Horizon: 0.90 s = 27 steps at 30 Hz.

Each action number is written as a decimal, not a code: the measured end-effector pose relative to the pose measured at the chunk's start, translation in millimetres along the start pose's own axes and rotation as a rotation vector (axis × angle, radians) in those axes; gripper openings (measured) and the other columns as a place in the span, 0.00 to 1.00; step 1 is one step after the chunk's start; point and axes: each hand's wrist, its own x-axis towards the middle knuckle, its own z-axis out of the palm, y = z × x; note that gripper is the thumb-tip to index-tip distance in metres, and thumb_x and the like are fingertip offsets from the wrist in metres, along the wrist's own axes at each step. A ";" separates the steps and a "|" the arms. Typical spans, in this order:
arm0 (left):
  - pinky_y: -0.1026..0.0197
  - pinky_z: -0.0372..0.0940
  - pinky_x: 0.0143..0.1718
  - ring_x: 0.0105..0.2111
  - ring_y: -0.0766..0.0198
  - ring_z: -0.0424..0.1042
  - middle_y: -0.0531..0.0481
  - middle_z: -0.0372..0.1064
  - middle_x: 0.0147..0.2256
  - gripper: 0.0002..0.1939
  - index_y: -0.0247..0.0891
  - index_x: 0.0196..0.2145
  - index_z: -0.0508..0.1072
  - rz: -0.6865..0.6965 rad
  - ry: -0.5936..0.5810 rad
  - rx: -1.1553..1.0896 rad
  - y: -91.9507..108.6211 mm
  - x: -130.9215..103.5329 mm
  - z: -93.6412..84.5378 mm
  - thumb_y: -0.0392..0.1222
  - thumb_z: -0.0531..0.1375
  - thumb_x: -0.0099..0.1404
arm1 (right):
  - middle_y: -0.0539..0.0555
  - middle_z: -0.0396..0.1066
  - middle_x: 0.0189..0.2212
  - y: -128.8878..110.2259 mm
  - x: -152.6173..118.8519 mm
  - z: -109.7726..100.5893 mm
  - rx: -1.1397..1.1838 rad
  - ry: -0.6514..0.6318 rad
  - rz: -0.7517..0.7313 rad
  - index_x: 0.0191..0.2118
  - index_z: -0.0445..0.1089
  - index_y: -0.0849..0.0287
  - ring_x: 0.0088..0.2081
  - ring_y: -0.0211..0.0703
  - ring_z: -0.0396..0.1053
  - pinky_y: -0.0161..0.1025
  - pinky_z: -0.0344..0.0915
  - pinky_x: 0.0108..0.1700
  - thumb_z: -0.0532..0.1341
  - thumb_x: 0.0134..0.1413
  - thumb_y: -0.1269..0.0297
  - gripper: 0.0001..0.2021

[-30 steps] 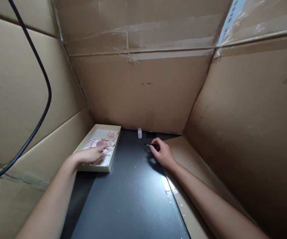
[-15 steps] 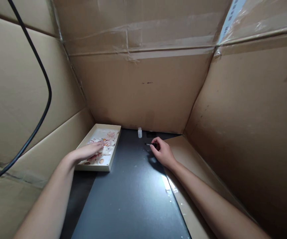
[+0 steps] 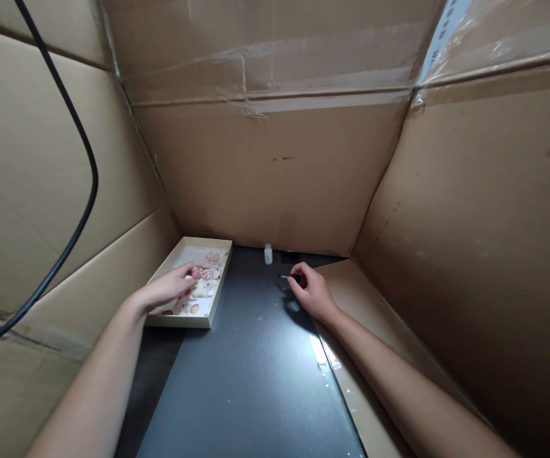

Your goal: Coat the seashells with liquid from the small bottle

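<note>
At the far left, a black cable [image 3: 96,175] hangs in a curve in front of the cardboard wall [image 3: 27,140]. Next comes the shallow box [image 3: 179,322], with the left hand [image 3: 173,284] reaching over its near left edge. Half a second ago that hand lay flatter, fingers stretched over the shells [image 3: 203,289]; now the fingers are bent and drawn in towards the thumb. Whether they pinch a shell cannot be told. The small brown shell [image 3: 194,308] near the box's front shows clear of the hand. Right of the box, the little bottle [image 3: 268,255] stands upright on the dark table [image 3: 246,362], just where it was. Farther right, the right hand [image 3: 313,294] has not moved: thumb and fingers are closed on the brush's black handle [image 3: 296,278], its tip pointing left, near the bottle.
</note>
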 end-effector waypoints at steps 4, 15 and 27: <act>0.65 0.50 0.21 0.18 0.69 0.53 0.57 0.56 0.20 0.10 0.39 0.31 0.62 0.027 0.049 0.026 3.2 1.0 0.4 0.42 0.56 0.48 | 0.46 0.61 0.23 0.5 0.3 0.6 0.005 0.004 -0.005 0.35 0.64 0.57 0.25 0.36 0.59 0.33 0.54 0.29 0.57 0.53 0.62 0.05; 0.63 0.56 0.25 0.22 0.66 0.58 0.54 0.59 0.22 0.14 0.39 0.27 0.62 0.077 0.082 0.045 -3.0 5.2 1.7 0.52 0.56 0.53 | 0.46 0.61 0.24 -0.1 0.1 -0.5 0.010 -0.012 -0.002 0.35 0.63 0.56 0.25 0.36 0.59 0.33 0.54 0.29 0.57 0.53 0.62 0.05; 0.64 0.50 0.20 0.19 0.70 0.53 0.55 0.57 0.21 0.16 0.38 0.27 0.61 -0.053 0.037 -0.045 -3.1 1.8 -1.0 0.54 0.57 0.54 | 0.46 0.61 0.23 1.4 0.6 0.6 0.002 -0.001 -0.013 0.35 0.64 0.57 0.25 0.36 0.59 0.33 0.54 0.29 0.56 0.53 0.61 0.06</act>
